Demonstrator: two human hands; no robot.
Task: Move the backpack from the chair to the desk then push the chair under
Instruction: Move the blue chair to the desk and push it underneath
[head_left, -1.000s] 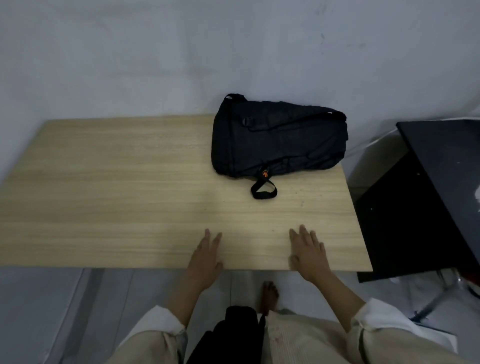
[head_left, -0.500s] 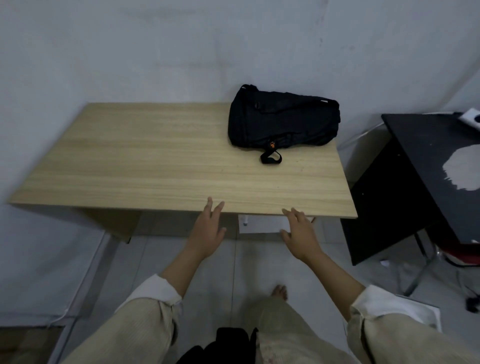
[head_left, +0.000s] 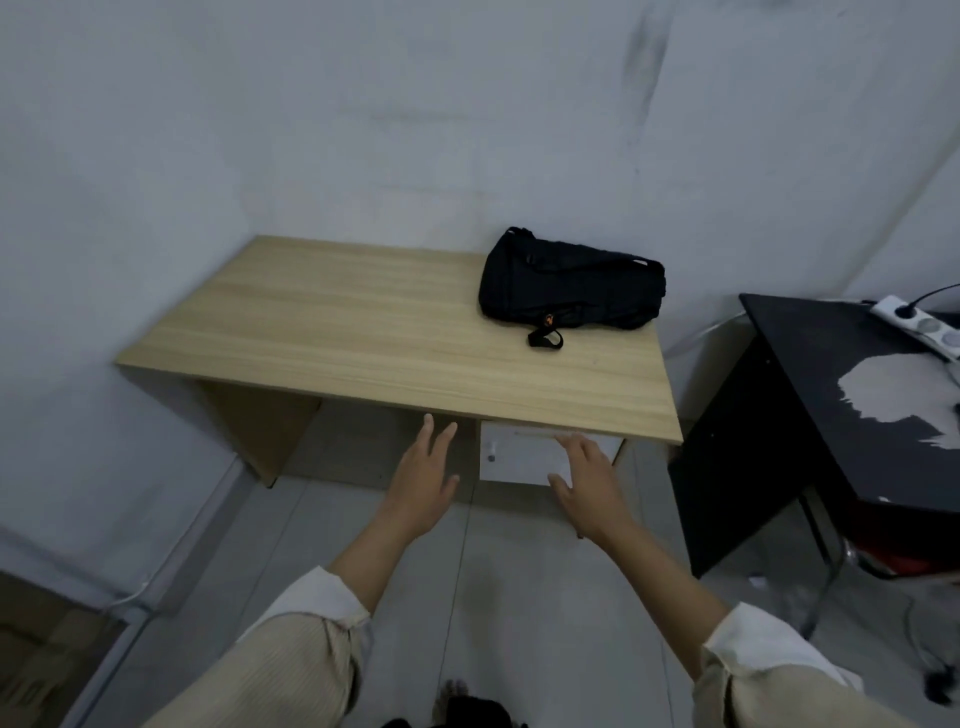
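Note:
A black backpack (head_left: 571, 288) lies on its side at the far right corner of the light wooden desk (head_left: 363, 332), its small strap loop pointing toward me. My left hand (head_left: 423, 480) and my right hand (head_left: 589, 483) hover in front of the desk's near edge, below the top, both with fingers spread and holding nothing. Under the desk on the right, a white drawer unit (head_left: 524, 457) shows behind my right hand. No chair can be made out with certainty; a dark object (head_left: 467, 714) shows at the bottom edge by my foot.
A black side table (head_left: 831, 405) with a white worn patch stands right of the desk, carrying a white power strip (head_left: 917, 325). A red seat on metal legs (head_left: 883, 561) sits beneath it. Grey walls close the back and left; grey tiled floor lies below.
My hands have come off the desk top and now hang in the air before its front edge. The view has pulled back, so the desk looks smaller and farther. The backpack has not moved.

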